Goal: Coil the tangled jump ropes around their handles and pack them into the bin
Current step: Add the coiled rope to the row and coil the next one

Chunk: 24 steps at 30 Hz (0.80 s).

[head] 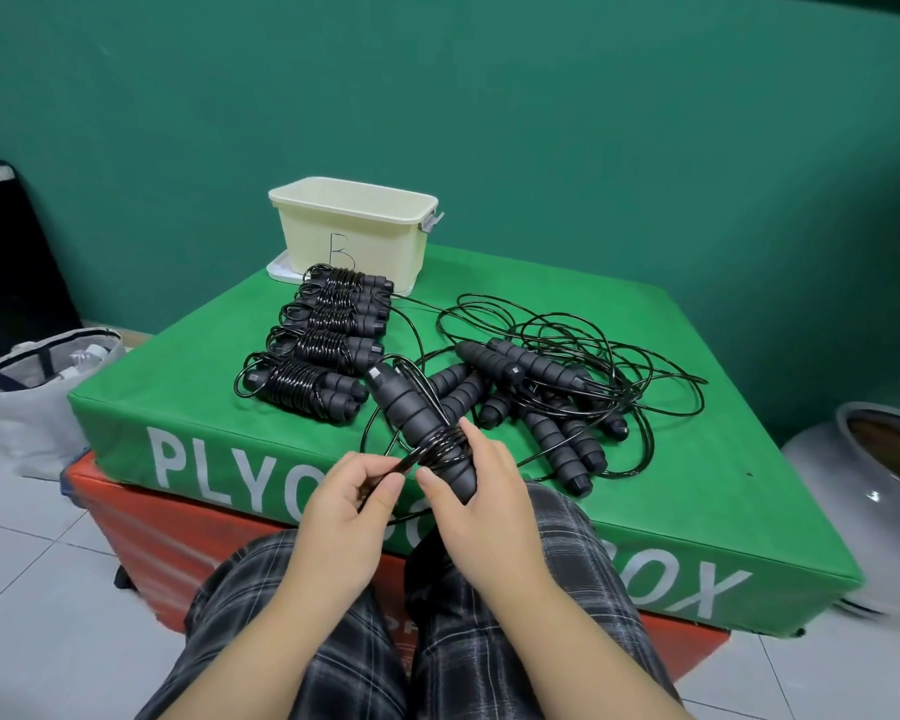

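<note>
My right hand (481, 504) grips a pair of black foam jump-rope handles (411, 410) near their lower end, tilted up to the left over the front edge of the green plyo box (697, 459). A few turns of black cord are wound round them. My left hand (349, 506) pinches that cord just left of the handles. Several coiled ropes (323, 345) lie in a row on the box. To their right is a tangled heap of loose handles and cord (552, 387). The cream bin (357, 228), marked B, stands at the back of the box.
The green box sits on a red one (141, 532). A grey tote bag (32, 392) and a dark bag stand on the floor at left. A large grey pot (874, 480) is at right. A white lid (277, 268) lies under the bin. My knees are below.
</note>
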Motion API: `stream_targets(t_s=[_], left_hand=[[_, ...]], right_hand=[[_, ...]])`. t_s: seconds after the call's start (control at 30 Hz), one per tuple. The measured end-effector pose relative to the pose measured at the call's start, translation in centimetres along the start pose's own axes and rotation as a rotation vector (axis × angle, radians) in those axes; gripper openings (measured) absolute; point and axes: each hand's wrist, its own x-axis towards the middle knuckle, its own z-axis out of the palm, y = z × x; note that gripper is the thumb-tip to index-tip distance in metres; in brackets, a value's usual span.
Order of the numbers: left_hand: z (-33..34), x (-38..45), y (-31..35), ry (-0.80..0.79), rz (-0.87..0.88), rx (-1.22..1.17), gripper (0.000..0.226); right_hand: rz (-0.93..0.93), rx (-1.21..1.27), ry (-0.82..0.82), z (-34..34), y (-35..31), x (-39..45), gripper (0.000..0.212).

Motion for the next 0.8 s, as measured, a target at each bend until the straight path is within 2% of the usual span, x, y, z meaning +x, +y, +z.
stream_targets(t_s=[0.13, 0.3, 0.43, 0.53, 0.7, 0.8], left_hand=[[0.4, 0.1, 0.3, 0.030, -0.018, 0.002, 0.025], [0.9, 0.8, -0.2, 0.014, -0.165, -0.100, 0.003], [0.7, 0.8, -0.2, -0.090, -0.210, -0.244, 0.022], [0.5, 0.2, 0.0, -0.198, -0.207, -0.115, 0.038], [0.2, -0.1, 0.5, -0.090, -0.162, -0.110, 0.032], [0.0, -0.1, 0.6, -0.034, -0.085, -0.076, 0.037]], right_hand=[[0.020, 0.016, -0.010, 0.0, 0.0, 0.0, 0.065], [0.052, 0.176, -0.033, -0.1, 0.0, -0.2, 0.061], [0.072, 0.330, -0.068, 0.0, 0.2, -0.2, 0.055], [0.079, 0.397, -0.098, -0.2, 0.3, -0.2, 0.046], [0.055, 0.391, -0.099, -0.2, 0.1, -0.2, 0.049], [-0.105, 0.280, 0.068, -0.2, 0.0, -0.1, 0.036]])
